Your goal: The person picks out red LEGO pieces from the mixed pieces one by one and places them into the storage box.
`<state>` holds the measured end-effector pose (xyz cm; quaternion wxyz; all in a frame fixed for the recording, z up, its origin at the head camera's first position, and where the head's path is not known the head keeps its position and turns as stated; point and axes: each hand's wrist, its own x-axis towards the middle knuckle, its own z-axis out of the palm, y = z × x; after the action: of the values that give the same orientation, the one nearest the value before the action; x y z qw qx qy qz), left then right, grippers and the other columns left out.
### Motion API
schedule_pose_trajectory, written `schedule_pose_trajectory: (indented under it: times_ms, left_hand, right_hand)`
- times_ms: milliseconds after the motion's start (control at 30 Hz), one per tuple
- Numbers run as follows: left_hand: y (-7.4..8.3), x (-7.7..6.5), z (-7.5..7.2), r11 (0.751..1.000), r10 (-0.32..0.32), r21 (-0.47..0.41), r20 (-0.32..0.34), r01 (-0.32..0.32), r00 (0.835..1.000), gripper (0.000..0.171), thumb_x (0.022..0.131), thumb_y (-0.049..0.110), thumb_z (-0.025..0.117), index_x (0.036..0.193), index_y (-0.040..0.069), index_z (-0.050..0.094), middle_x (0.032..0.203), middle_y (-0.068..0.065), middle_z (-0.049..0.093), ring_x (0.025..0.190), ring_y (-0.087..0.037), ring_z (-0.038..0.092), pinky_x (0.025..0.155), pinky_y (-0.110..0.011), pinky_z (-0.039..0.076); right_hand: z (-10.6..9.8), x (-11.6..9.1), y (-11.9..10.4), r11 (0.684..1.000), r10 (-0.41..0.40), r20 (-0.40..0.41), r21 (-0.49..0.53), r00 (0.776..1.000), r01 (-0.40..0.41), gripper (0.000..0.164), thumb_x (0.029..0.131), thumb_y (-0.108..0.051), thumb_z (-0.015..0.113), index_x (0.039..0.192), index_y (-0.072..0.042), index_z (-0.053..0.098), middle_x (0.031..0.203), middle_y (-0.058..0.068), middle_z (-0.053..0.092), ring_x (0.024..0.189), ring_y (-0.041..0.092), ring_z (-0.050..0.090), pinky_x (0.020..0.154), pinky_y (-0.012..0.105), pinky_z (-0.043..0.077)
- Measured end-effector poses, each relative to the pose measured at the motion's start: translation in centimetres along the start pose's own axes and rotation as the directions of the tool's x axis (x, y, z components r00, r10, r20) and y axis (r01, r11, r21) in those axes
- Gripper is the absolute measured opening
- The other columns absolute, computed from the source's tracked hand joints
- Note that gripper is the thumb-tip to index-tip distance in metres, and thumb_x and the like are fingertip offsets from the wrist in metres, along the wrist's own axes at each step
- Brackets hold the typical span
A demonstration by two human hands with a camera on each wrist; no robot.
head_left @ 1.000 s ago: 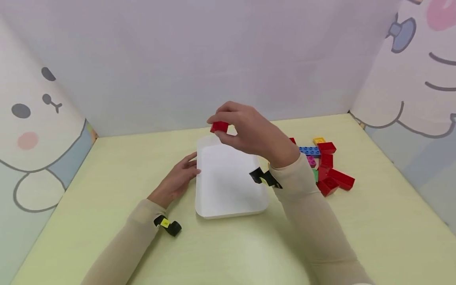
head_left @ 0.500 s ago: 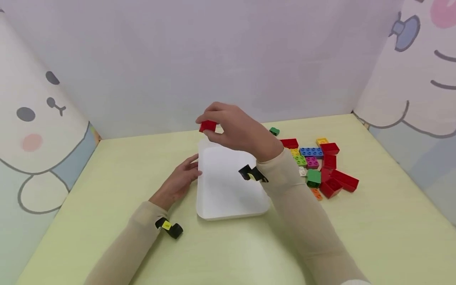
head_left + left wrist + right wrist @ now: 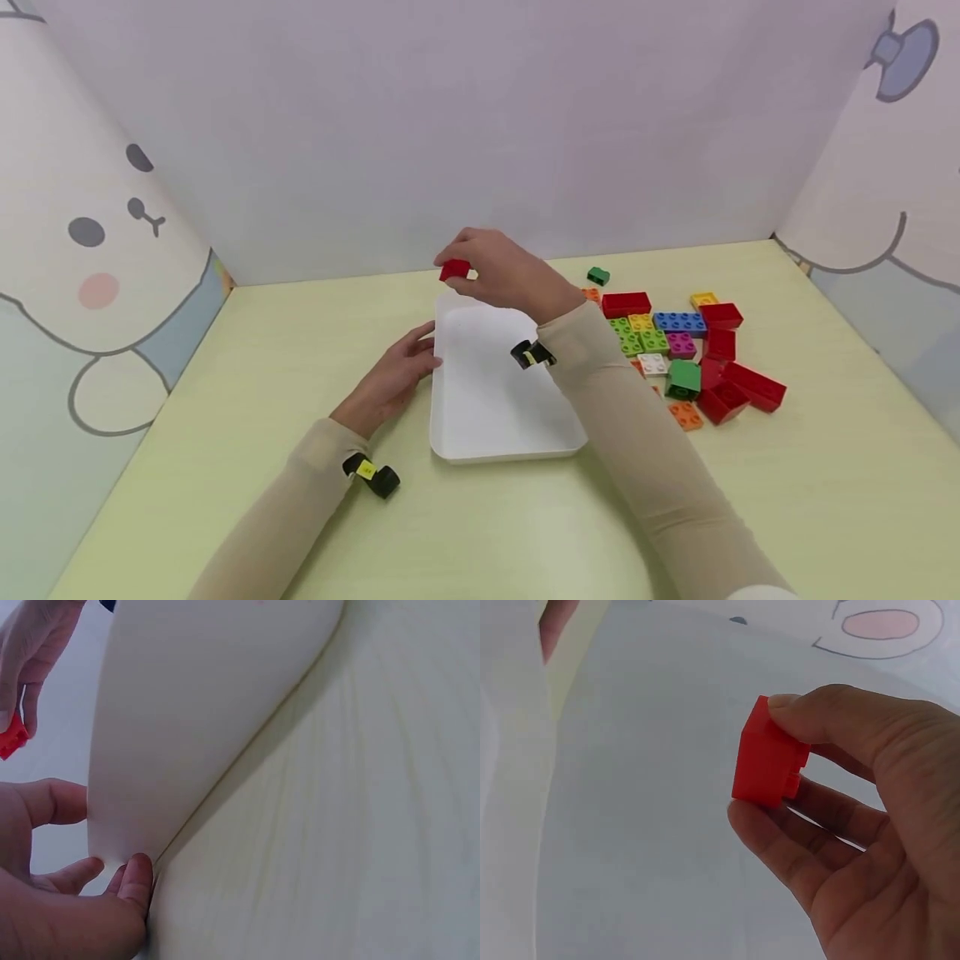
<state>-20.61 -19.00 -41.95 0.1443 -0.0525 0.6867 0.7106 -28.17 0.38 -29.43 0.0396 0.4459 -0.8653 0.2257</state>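
On my head view, the right hand (image 3: 498,271) pinches a boxy red brick (image 3: 454,270) near the smooth white tray (image 3: 495,396)'s far-left corner.
My left wrist view shows the left hand (image 3: 56,896), loosely spread, touching the tray's flat outer wall; my right wrist view, the brick's crisp edges and studs facing the palm.

A small enclosed booth, its exact kind unclear, with a nursery or playroom look: a pale yellow-green bench (image 3: 847,483) meets a plain pale wall (image 3: 487,125) at twelve o'clock, cartoon-animal panels stand at nine (image 3: 67,317) and three (image 3: 885,217), and bright toy bricks (image 3: 678,322) lie toward three o'clock.
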Motion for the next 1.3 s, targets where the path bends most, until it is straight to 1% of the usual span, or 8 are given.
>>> schedule_pose_trajectory:
  times_ms: [167, 367, 533, 600, 800, 1033, 1200, 1300]
  left_hand:
    - [0.0, 0.3, 0.0, 1.000, 0.011, 0.005, 0.034, -0.011, 0.999, 0.063, 0.089, 0.003, 0.056, 0.144, 0.021, 0.031, 0.138, -0.006, 0.037, 0.120, -0.023, 0.043, 0.098, -0.032, 0.038]
    - [-0.3, 0.9, 0.7, 1.000, -0.004, 0.011, 0.027, 0.004, 1.000, 0.062, 0.089, 0.004, 0.057, 0.143, 0.023, 0.032, 0.137, -0.005, 0.038, 0.119, -0.022, 0.044, 0.097, -0.030, 0.039]
    - [-0.1, 0.8, 0.8, 1.000, -0.008, 0.013, 0.015, 0.008, 1.000, 0.063, 0.088, 0.003, 0.057, 0.143, 0.022, 0.032, 0.137, -0.004, 0.039, 0.118, -0.023, 0.045, 0.095, -0.029, 0.041]
    - [0.0, 0.7, 0.8, 1.000, -0.003, 0.012, 0.014, 0.003, 1.000, 0.063, 0.088, 0.002, 0.056, 0.143, 0.021, 0.032, 0.136, -0.005, 0.039, 0.118, -0.023, 0.045, 0.095, -0.029, 0.041]
    - [0.0, 0.7, 0.7, 1.000, -0.009, 0.024, 0.017, 0.009, 1.000, 0.062, 0.088, 0.003, 0.056, 0.142, 0.023, 0.033, 0.136, -0.004, 0.039, 0.117, -0.023, 0.045, 0.096, -0.028, 0.040]
    - [-0.2, 0.9, 0.8, 1.000, 0.000, 0.021, 0.024, -0.001, 1.000, 0.063, 0.087, 0.002, 0.057, 0.142, 0.022, 0.034, 0.136, -0.005, 0.039, 0.117, -0.023, 0.046, 0.096, -0.029, 0.040]
    - [-0.5, 1.1, 0.8, 1.000, 0.004, 0.017, 0.028, -0.004, 1.000, 0.063, 0.087, 0.002, 0.057, 0.142, 0.022, 0.034, 0.137, -0.005, 0.040, 0.116, -0.023, 0.047, 0.096, -0.030, 0.040]
    - [-0.6, 1.2, 0.8, 1.000, 0.008, 0.016, 0.027, -0.009, 1.000, 0.063, 0.087, 0.001, 0.057, 0.142, 0.021, 0.034, 0.137, -0.006, 0.040, 0.116, -0.024, 0.047, 0.096, -0.030, 0.041]
  right_hand:
    - [1.7, 0.5, 1.6, 0.995, 0.098, 0.111, -0.036, 0.989, -0.094, 0.035, 0.088, -0.022, 0.062, 0.123, -0.016, 0.058, 0.114, 0.001, 0.053, 0.097, 0.012, 0.048, 0.079, 0.021, 0.045]
    - [4.0, 0.5, 3.5, 0.991, 0.129, 0.191, -0.051, 0.973, -0.121, 0.035, 0.088, -0.021, 0.063, 0.121, -0.014, 0.059, 0.109, 0.001, 0.055, 0.095, 0.013, 0.048, 0.079, 0.022, 0.045]
    - [5.3, 1.0, 4.6, 0.985, 0.170, 0.261, -0.067, 0.950, -0.158, 0.035, 0.087, -0.022, 0.064, 0.121, -0.015, 0.059, 0.106, 0.000, 0.054, 0.095, 0.014, 0.047, 0.079, 0.023, 0.045]
    - [5.9, 1.2, 5.1, 0.984, 0.177, 0.273, -0.081, 0.946, -0.161, 0.034, 0.087, -0.021, 0.063, 0.121, -0.017, 0.059, 0.106, -0.001, 0.054, 0.095, 0.014, 0.047, 0.080, 0.024, 0.045]
    - [7.3, 1.4, 6.2, 0.987, 0.148, 0.307, -0.110, 0.940, -0.119, 0.031, 0.088, -0.019, 0.062, 0.119, -0.017, 0.060, 0.105, -0.001, 0.056, 0.097, 0.014, 0.048, 0.085, 0.025, 0.042]
    - [8.3, 1.2, 6.7, 0.988, 0.146, 0.327, -0.098, 0.934, -0.120, 0.025, 0.089, -0.016, 0.059, 0.114, -0.019, 0.062, 0.101, -0.003, 0.057, 0.094, 0.013, 0.048, 0.085, 0.025, 0.041]
    - [9.0, 1.1, 7.0, 0.987, 0.151, 0.327, -0.105, 0.933, -0.123, 0.022, 0.090, -0.017, 0.059, 0.111, -0.023, 0.063, 0.099, -0.006, 0.057, 0.092, 0.011, 0.049, 0.083, 0.022, 0.041]
    - [9.3, 1.0, 7.0, 0.986, 0.158, 0.322, -0.106, 0.933, -0.130, 0.024, 0.090, -0.016, 0.058, 0.112, -0.023, 0.062, 0.100, -0.007, 0.057, 0.092, 0.010, 0.049, 0.083, 0.021, 0.041]
